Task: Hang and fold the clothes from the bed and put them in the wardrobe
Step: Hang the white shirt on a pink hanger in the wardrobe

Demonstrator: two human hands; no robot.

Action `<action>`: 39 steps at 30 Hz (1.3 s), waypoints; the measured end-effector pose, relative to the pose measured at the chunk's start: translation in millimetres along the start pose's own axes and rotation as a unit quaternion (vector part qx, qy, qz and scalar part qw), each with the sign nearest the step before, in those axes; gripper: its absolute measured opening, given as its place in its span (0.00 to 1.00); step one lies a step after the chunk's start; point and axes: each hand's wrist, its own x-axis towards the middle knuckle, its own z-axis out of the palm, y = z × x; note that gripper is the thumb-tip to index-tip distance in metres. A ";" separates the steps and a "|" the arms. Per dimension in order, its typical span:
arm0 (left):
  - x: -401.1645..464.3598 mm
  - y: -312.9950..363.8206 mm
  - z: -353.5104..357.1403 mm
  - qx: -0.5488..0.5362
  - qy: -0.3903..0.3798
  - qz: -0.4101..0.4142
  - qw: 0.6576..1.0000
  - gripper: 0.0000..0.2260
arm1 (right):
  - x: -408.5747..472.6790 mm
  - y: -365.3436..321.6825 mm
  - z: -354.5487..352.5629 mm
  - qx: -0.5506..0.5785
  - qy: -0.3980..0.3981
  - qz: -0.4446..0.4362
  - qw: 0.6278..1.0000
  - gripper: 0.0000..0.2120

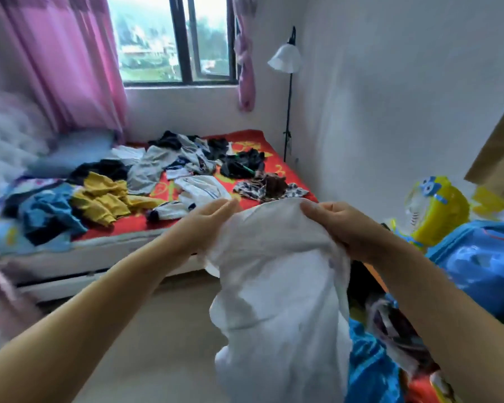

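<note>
Now both hands are up at the top edge of the white garment [277, 286]: the left hand [213, 219] pinches one upper corner, the right hand [332, 225] grips the other, fingers curled into the cloth. Between them the garment hangs straight down, long axis vertical, in front of the bed [157, 237], both hands equally near. Beyond the garment, the heap of clothes [146, 181] lies spread on the bed's red sheet. No readable label or writing shows anywhere.
</note>
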 end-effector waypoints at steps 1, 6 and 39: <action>-15.7 -7.8 -22.6 0.037 0.000 0.005 0.999 0.18 | 5.9 -16.7 22.2 -0.007 -0.017 -0.003 1.000 0.22; -114.1 -37.8 -106.8 0.208 0.170 0.223 0.937 0.27 | 31.2 -84.2 153.8 -0.123 -0.092 -0.016 0.988 0.17; -318.5 -102.0 -529.4 0.351 0.417 0.088 0.834 0.17 | 159.1 -190.2 655.7 -0.168 -0.348 -0.253 0.887 0.07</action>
